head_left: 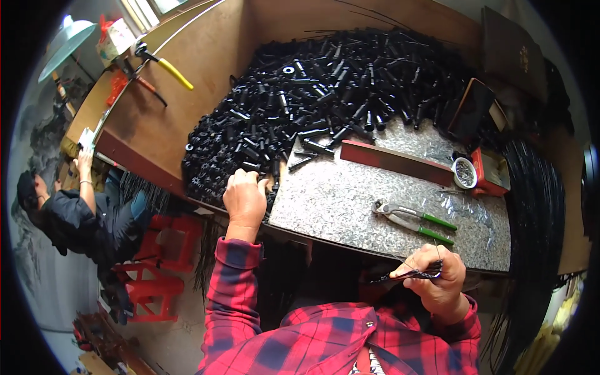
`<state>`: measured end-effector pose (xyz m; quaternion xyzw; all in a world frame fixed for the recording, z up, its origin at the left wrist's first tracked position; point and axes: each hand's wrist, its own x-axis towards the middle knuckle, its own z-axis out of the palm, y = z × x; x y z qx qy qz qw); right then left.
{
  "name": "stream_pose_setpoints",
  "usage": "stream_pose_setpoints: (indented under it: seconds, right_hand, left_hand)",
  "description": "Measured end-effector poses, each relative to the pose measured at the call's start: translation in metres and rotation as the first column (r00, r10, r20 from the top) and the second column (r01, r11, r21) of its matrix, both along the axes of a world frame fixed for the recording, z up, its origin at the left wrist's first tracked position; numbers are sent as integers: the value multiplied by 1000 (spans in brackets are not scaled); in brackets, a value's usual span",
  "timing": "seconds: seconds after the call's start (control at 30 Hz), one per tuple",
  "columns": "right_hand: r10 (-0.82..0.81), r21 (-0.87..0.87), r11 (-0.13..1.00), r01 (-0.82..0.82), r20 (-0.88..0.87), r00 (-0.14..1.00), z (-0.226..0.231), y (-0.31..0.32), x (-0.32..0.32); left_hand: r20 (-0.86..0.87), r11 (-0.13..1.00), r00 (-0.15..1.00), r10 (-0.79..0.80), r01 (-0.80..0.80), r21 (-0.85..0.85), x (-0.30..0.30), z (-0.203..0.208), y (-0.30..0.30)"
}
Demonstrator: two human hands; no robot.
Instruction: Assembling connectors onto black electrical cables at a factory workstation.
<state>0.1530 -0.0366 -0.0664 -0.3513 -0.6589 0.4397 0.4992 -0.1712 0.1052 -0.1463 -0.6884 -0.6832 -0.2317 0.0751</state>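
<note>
My left hand [244, 197] is at the near left edge of a big heap of small black tube-like parts [325, 81]. Its fingers are curled down among them, and whatever they grip is hidden. Over the table's front edge, my right hand [439, 278] pinches a dark, thin bundle of wire-like strands [409, 274], and one fine strand sticks up from it. Just beyond that hand lie end-cutting pincers [406, 219] with green handles, on a speckled stone slab [337, 206].
A long reddish-brown bar [397, 164] crosses the slab. Right of it stand a white cup [464, 173] of small bits and a red box [490, 172]. Long black strands [531, 212] hang at right. Yellow-handled pliers [165, 65] hang on the left partition; beyond, another person [87, 206] sits near red stools [159, 287].
</note>
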Motion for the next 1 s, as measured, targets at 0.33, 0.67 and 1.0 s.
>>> stream_pose_setpoints:
  seconds: [0.33,0.67,1.0]
  right_hand:
    - [-125,-258,962,91,-118,985,-13,26,21]
    - [3,-177,984,-37,-190,982,0,13,11]
    - [119,-264,949,-170,-199,973,-7,16,8]
  left_hand:
    - [-1,999,1000,-20,20,36,8,-11,-1]
    - [907,767,21,-421,542,344,109,91,-65]
    - [922,619,-281,-267,683,387,145,96,-94]
